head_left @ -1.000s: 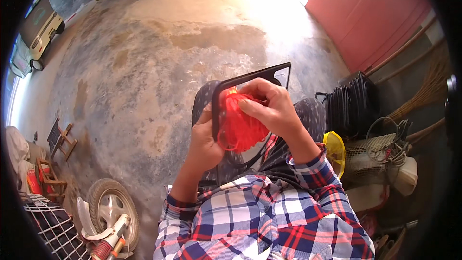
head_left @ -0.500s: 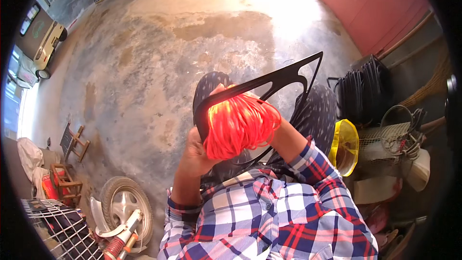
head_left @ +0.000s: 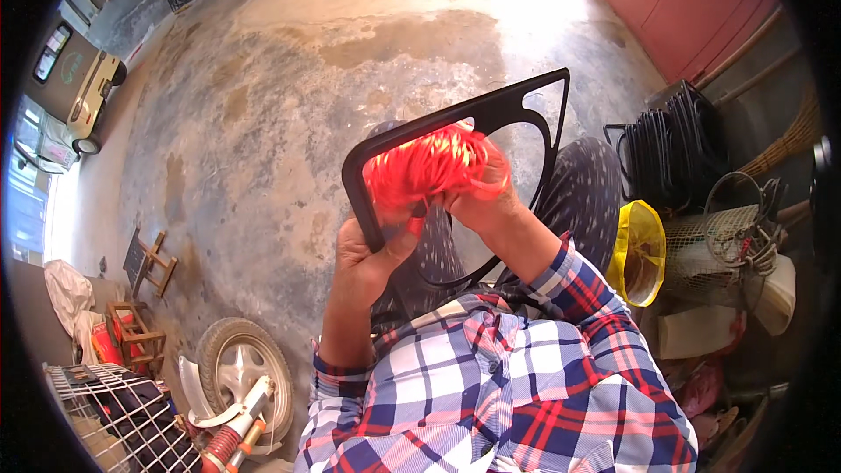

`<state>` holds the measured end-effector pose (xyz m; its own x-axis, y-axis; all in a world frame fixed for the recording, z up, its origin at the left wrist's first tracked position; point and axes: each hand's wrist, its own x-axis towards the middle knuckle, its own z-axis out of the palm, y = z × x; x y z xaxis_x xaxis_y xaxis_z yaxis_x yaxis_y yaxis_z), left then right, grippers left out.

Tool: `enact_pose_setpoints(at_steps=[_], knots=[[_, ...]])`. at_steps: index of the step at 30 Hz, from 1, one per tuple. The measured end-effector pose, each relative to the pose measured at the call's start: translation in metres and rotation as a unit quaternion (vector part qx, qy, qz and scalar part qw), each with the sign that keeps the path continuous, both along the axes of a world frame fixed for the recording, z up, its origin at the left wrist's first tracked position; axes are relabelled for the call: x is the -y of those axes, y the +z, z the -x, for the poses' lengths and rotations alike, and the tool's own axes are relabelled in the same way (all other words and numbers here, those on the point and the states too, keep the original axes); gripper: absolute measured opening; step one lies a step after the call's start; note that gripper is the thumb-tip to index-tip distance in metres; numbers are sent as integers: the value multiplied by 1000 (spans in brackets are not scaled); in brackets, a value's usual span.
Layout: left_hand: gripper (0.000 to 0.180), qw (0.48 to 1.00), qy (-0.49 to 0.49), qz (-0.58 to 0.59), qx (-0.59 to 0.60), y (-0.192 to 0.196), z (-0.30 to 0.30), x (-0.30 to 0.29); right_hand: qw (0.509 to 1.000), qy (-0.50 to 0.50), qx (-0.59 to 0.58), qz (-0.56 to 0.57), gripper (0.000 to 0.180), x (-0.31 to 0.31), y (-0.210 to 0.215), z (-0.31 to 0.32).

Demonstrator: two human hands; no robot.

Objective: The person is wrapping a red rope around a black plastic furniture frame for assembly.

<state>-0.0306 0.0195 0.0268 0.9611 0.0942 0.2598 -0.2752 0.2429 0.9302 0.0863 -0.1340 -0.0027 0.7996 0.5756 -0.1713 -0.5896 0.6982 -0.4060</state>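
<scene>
A black frame (head_left: 464,127) is held up over the lap, with a bundle of red cord (head_left: 429,166) inside its opening. The left hand (head_left: 368,250) clamps the frame's lower corner; the right hand (head_left: 482,197) pinches the cord. Loose strands could tangle or slip off if that pinch slackens.

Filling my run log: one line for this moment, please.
left hand: grips black frame | right hand: holds red cord bundle against frame
</scene>
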Motion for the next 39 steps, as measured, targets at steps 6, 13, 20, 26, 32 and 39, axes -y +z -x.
enact_pose_setpoints(at_steps=[6,13,20,26,32,39], knots=[[15,998,13,-69,-4,-3,3,-8,996,-59,38,62,37,7,-4,9],[11,993,62,-102,23,-10,-8,-14,996,-56,-44,47,21,20,-19,13],[10,994,83,-77,0,-22,-11,-21,982,-137,58,117,32,31,-14,35],[8,997,55,-47,30,-15,-13,-16,976,-81,169,112,36,26,16,35],[7,999,51,-11,10,-18,-11,-18,933,-64,271,227,43,21,3,44],[12,997,70,-36,-9,-13,-9,-14,977,-112,155,92,34,35,3,25]])
